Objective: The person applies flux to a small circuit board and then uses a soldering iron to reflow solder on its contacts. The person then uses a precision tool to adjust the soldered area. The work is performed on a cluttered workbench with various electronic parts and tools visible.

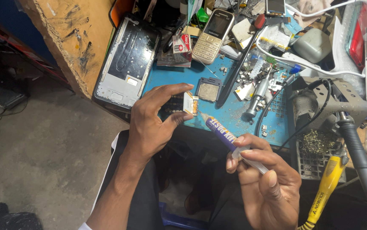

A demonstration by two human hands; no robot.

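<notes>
Pinching a small flat circuit board [190, 103] between thumb and forefinger, the left hand [151, 123] has its grip clamped on the part's thin edges; the board shows pale metal and a tan strip. Touching its lower corner is the fine tip of a slim plastic syringe [226, 137] with a purple label and clear barrel, slanting down to the right hand [264, 179], whose grip is closed around the barrel, thumb near the plunger end. Just beyond the left grip lies a square grey metal frame [209, 90] on the scuffed blue mat [230, 115] of the table. Farther beyond rests a champagne-coloured keypad phone [213, 36], and to that grip's left a bare, rectangular phone chassis [128, 59]. Right of the right grip hangs a yellow-handled soldering iron [326, 187].
</notes>
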